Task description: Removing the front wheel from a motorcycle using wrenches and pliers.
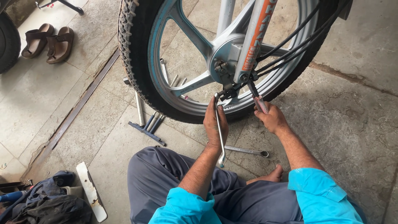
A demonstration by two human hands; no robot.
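Steel runs up through the left hand point(214, 124), which is closed around the shaft of a long spanner point(219, 129); the spanner stands nearly upright, its upper ring end set at the axle point(226, 93) of a motorcycle wheel point(137, 62) and its lower end hanging free below the wrist. The right hand point(271, 118) is closed on the red-pink handles of a pair of pliers point(257, 97), whose nose points up and left to the same spot, just under the foot of the silver fork leg point(253, 37) with its orange sticker. The two hands sit near each other but apart, one on each side of the axle, both low against the bottom of the wheel. The wheel has a knobbly black tyre and pale blue-grey cast spokes, and black cables point(298, 39) sweep across it from the upper right down toward the hub. On the concrete floor point(352, 124) between the hands and the person's knees lies a second spanner point(246, 151), flat and untouched, close to a bare foot point(271, 175). Behind the tyre, to the left, a few more metal tools point(147, 124) rest on the ground. Farther left a pair of brown sandals point(47, 41) stands beside another tyre point(8, 41), and a heap of dark cloth point(49, 201) with a white flat piece point(91, 191) lies at the lower left. The person wears grey trousers and bright blue sleeves.
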